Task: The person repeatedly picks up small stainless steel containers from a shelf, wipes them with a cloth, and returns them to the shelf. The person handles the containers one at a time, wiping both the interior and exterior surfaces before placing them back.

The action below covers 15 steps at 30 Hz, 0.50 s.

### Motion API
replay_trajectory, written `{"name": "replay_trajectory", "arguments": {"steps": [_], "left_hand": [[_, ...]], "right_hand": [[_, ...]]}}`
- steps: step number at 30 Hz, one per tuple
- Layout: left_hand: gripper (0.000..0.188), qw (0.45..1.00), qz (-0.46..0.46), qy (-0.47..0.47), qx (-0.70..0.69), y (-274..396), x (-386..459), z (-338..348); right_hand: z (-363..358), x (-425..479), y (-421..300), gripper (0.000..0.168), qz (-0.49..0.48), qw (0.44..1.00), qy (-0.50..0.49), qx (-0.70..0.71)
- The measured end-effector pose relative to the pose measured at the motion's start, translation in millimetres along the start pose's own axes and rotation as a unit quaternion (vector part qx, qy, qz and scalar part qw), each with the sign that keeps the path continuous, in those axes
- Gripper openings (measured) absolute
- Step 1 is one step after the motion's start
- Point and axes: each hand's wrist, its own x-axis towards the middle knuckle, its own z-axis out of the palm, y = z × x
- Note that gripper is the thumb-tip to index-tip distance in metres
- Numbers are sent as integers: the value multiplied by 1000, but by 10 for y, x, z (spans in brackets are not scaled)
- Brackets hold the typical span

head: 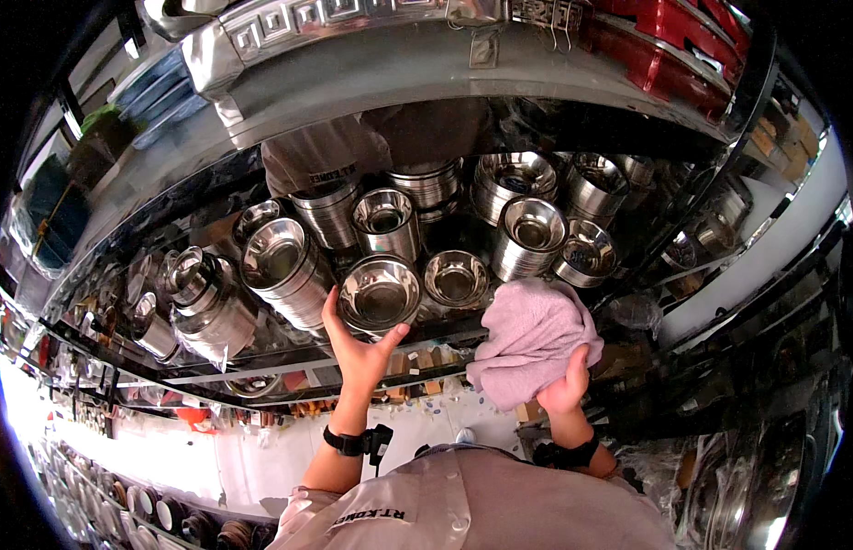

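My left hand spans the near rim of a stainless steel bowl, thumb on the right side and fingers on the left. The bowl sits at the front of a shelf; whether others are nested under it is hidden. My right hand holds a bunched pink cloth, which covers most of its fingers. A smaller steel bowl stands between the held bowl and the cloth. Left of my left hand rises a tall stack of steel bowls.
More stacks of steel bowls crowd the dark, reflective shelf. Wrapped metal canisters stand at the left. Above, an upper shelf carries red boxes and patterned metalware. Shelving runs along my right side.
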Motion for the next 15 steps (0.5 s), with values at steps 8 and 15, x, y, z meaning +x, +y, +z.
{"name": "replay_trajectory", "arguments": {"steps": [8, 15], "left_hand": [[111, 984, 10, -6, 180, -40, 47, 3], [103, 958, 51, 3, 281, 91, 30, 39]], "right_hand": [[-71, 185, 64, 86, 3, 1000, -15, -24], [-69, 266, 91, 89, 22, 999, -25, 9]]}}
